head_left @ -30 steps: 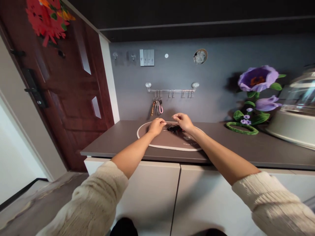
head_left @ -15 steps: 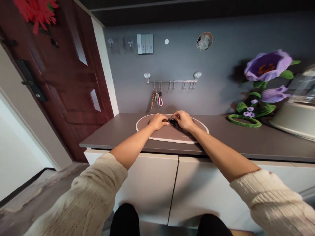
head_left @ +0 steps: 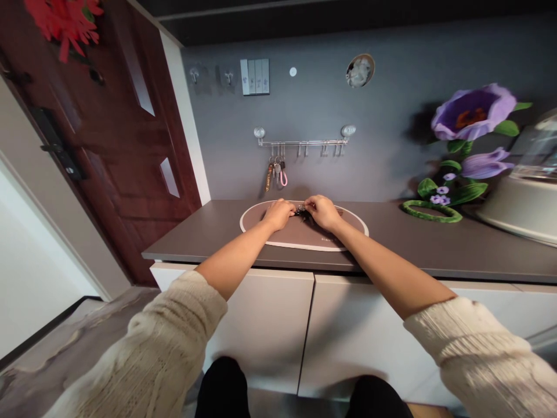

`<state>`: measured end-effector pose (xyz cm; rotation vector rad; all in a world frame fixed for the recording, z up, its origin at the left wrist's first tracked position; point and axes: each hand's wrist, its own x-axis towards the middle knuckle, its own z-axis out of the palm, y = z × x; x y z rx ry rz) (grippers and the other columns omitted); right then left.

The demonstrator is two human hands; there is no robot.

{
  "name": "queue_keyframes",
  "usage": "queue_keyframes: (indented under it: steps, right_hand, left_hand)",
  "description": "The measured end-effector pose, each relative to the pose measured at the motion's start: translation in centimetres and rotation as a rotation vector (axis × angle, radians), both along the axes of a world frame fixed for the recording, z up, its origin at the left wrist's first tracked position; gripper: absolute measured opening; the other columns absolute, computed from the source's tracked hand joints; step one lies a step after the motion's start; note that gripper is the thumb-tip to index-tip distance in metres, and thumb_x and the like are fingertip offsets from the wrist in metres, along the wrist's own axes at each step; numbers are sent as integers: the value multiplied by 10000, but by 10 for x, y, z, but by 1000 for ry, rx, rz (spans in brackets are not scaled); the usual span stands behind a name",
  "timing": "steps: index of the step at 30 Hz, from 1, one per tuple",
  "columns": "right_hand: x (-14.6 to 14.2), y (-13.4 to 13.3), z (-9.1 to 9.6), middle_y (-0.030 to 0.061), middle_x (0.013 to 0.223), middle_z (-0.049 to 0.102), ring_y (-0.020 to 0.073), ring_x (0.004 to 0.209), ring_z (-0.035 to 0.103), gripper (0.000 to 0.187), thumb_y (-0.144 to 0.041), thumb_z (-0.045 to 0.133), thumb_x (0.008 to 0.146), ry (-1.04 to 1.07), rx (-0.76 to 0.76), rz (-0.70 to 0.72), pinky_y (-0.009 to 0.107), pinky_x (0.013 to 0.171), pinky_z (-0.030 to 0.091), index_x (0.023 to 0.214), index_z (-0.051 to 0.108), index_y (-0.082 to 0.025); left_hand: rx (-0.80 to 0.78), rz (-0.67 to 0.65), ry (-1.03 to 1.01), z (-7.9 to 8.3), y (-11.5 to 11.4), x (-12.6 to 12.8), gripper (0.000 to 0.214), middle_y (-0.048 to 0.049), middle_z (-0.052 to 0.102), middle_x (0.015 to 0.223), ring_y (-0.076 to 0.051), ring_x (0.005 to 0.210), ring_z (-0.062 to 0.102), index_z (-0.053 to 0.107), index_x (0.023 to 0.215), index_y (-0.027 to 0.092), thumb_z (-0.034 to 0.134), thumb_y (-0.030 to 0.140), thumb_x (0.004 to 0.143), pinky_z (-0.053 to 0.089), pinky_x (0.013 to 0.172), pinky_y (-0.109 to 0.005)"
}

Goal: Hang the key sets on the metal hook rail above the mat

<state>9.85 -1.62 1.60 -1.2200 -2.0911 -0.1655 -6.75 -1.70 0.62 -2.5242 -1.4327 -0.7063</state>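
Observation:
A small dark bunch of keys (head_left: 300,212) with a metal ring lies between my hands, low over a brown oval mat (head_left: 296,236) with a pale rim. My left hand (head_left: 279,213) is closed at its left side, fingertips on the bunch. From the right, my right hand (head_left: 321,211) pinches the ring end between thumb and fingers. Parts of the bunch are hidden by the fingers. Behind the hands, more keys (head_left: 277,168) with a pink loop and a brown strap hang from a clear hook rail (head_left: 303,143).
The mat lies on a grey-brown counter (head_left: 187,232) above white cabinet doors (head_left: 261,313). Purple fabric flowers (head_left: 474,116) on a green ring base and a white domed appliance (head_left: 522,203) stand at the right. A dark red door (head_left: 126,145) is at the left.
Both hands stay at the bunch of keys, with only small finger movements. The dark piece by the left fingers shows a little less than before. The view has shifted slightly.

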Motion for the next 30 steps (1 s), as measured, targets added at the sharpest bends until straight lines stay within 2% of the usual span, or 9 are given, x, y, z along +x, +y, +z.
queue_keyframes:
  steps: [10,15,22,26,30]
  right_hand:
    - [-2,-2,1,78,843,632,161,795,546,145,-141,509,774,-5,-4,14,260,752,388,832,642,-146]
    - [-2,-2,0,66,798,615,156,752,528,132,-126,532,741,-8,12,28,263,727,388,822,633,-147]
    - [-5,-3,0,51,804,606,164,758,520,154,-182,621,678,39,2,83,292,737,387,830,609,-157]
    - [-7,-5,1,47,797,605,169,762,520,196,-293,646,679,81,8,111,298,722,390,822,600,-167]
    - [-8,-7,3,49,782,608,162,743,520,157,-313,592,736,89,27,116,299,738,384,791,599,-166]
  left_hand:
    - [-7,38,-121,-1,2,-2,216,-89,629,927,-205,907,499,629,890,170,425,213,833,377,806,-315]
    - [-34,7,-314,-1,3,-4,193,-71,629,923,-183,900,509,618,867,163,432,181,815,377,831,-306]
    - [-215,-139,-745,2,3,-4,158,-39,626,796,-130,734,533,606,825,117,469,167,766,406,740,-259]
    - [-290,-243,-903,2,3,-4,141,-24,612,756,-114,701,517,602,802,115,497,190,746,396,717,-245]
    - [-373,-304,-1020,3,0,-2,125,-13,591,701,-98,662,494,598,775,106,535,201,725,383,707,-243]
